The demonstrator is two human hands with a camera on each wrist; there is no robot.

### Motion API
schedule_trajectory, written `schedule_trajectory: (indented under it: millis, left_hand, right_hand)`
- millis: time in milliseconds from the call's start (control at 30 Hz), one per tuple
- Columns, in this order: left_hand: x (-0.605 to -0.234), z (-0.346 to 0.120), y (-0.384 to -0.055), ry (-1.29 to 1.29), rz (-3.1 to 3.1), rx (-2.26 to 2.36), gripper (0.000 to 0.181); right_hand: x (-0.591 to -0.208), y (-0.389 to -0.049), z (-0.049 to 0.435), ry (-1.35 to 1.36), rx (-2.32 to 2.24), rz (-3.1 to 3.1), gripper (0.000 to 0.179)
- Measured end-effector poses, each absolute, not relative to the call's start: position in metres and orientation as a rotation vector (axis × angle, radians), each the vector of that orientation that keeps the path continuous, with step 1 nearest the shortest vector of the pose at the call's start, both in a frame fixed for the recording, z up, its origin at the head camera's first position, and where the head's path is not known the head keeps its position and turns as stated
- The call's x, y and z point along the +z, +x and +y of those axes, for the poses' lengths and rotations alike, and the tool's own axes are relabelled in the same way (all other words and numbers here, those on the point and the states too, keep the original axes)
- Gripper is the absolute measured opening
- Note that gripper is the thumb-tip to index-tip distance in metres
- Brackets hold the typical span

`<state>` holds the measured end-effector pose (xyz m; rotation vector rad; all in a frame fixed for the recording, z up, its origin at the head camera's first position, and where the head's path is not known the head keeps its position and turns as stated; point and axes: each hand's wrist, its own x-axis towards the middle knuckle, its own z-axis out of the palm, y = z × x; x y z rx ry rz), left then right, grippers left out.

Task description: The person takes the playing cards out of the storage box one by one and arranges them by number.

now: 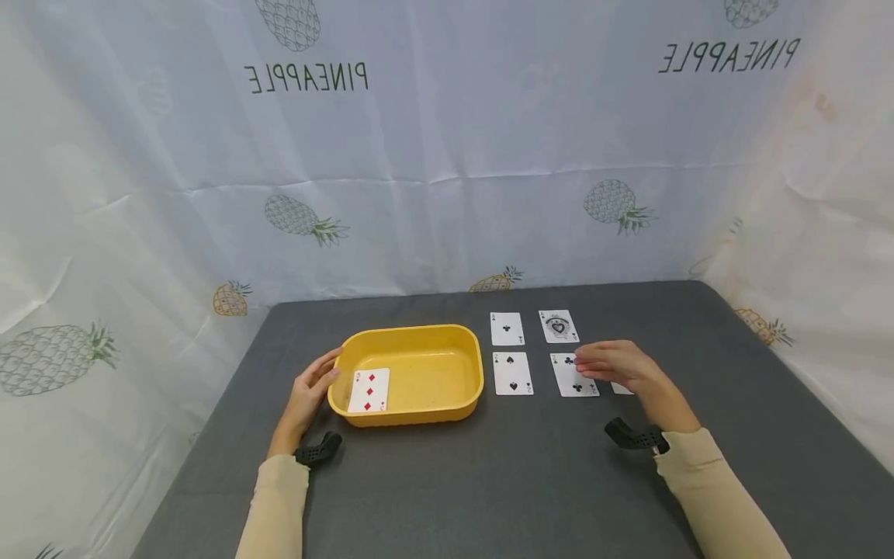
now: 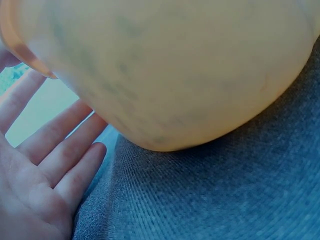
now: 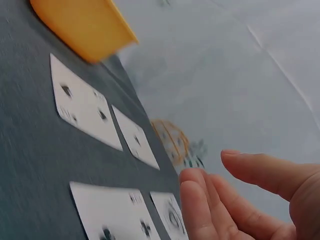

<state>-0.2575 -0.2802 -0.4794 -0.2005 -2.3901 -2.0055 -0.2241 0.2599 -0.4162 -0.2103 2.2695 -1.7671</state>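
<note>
My left hand [image 1: 310, 392] rests at the left side of a yellow plastic tray [image 1: 419, 415], its fingertips touching the rim and outer wall. In the left wrist view its fingers [image 2: 65, 145] are fairly straight against the tray's side. A three of diamonds [image 1: 369, 390] lies face up inside the tray, at the near left. Over the cards on the right hovers my right hand [image 1: 621, 363], holding nothing, thumb and fingers apart in the right wrist view. It overlaps a two of clubs [image 1: 573, 384] and partly hides another white card [image 1: 620, 389].
Right of the tray lie a two of spades [image 1: 513, 374], an ace of clubs [image 1: 506, 338] and an ace of spades [image 1: 559, 335]. All rest on a dark grey cloth-covered table [image 1: 454, 481]. White pineapple-print curtains [image 1: 447, 233] enclose its back and sides.
</note>
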Motion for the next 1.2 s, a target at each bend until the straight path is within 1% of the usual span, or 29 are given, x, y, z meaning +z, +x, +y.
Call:
schedule_trajectory:
  millis: [67,100,167,200,267,333,400,467,567,633,733,1100,1200]
  left_hand:
    - [-0.479,-0.280,-0.257,-0.192,-2.397,-2.001,0.052]
    - [-0.479,-0.280,-0.257,-0.188,-2.400,-2.000,0.052]
    - [-0.479,-0.279,-0.258,-0.187,-2.400,-2.002,0.052]
    - [-0.479,-0.279,-0.258,-0.183,-2.400,-2.003,0.052]
    - [-0.479,-0.279,-0.259,-0.173,-2.401,-2.007,0.053]
    - [-0.480,-0.279,-0.260,-0.165,-2.406,-2.008,0.053]
    - [-0.480,-0.278,-0.260,-0.155,-2.409,-2.009,0.053]
    - [-0.480,-0.278,-0.260,-0.154,-2.412,-2.008,0.053]
    - [-0.480,-0.278,-0.260,-0.165,-2.408,-2.009,0.053]
    - [-0.480,-0.279,-0.260,-0.175,-2.403,-2.010,0.053]
    - [-0.480,-0.279,-0.259,-0.192,-2.395,-2.017,0.053]
    - [-0.478,-0.279,-0.257,-0.168,-2.423,-1.978,0.052]
    - [-0.479,-0.279,-0.257,-0.162,-2.429,-1.977,0.052]
  right_hand:
    - [-0.415,-0.225,0.248,-0.314,-1.780,2.214,0.042]
    - [-0.414,-0.225,0.241,-0.336,-1.745,2.219,0.044]
    - [-0.412,-0.230,0.227,-0.323,-1.727,2.155,0.046]
    - [-0.409,-0.234,0.218,-0.254,-1.721,2.109,0.046]
    - [-0.408,-0.235,0.203,-0.254,-1.726,2.062,0.045]
    - [-0.408,-0.231,0.192,-0.379,-1.745,2.043,0.043]
    - [-0.406,-0.234,0.176,-0.349,-1.772,1.967,0.037]
    - [-0.404,-0.235,0.162,-0.356,-1.772,1.916,0.037]
    - [-0.397,-0.244,0.135,-0.211,-1.747,1.824,0.039]
    - [-0.394,-0.245,0.121,-0.200,-1.724,1.812,0.044]
    - [-0.392,-0.246,0.101,-0.188,-1.724,1.780,0.045]
    - [-0.392,-0.247,0.035,-0.189,-1.708,1.772,0.038]
    - [-0.394,-0.248,0.020,-0.151,-1.703,1.799,0.036]
